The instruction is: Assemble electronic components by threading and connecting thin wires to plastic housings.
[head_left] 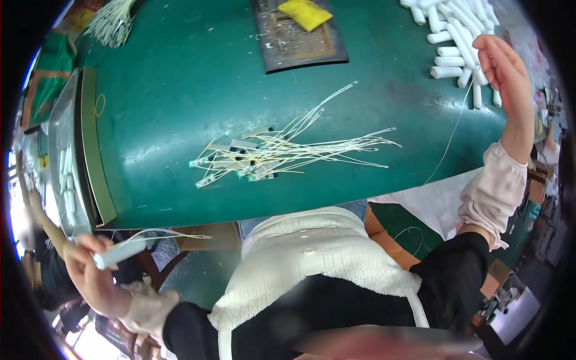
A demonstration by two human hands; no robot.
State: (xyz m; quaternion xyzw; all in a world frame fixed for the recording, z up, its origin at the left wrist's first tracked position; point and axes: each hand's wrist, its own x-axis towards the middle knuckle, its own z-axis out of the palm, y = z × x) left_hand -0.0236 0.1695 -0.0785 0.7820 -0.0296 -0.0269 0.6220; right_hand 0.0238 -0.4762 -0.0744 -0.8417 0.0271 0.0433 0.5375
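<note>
Off the table's left front corner, my left hand is closed around a white tube, blurred by motion. Thin pale wires trail to the right from that tube. My right hand is raised at the far right, beside a pile of white tubes. Its fingers are loosely curved, and no tube shows in them. A long thin white strand runs from near these fingertips to the table's front edge; whether the fingers touch it I cannot tell.
Mid-table on the green top lies a bunch of wired small parts. Behind it is a dark worn board with a yellow pad. A wire bundle lies far left, near a tray of white tubes.
</note>
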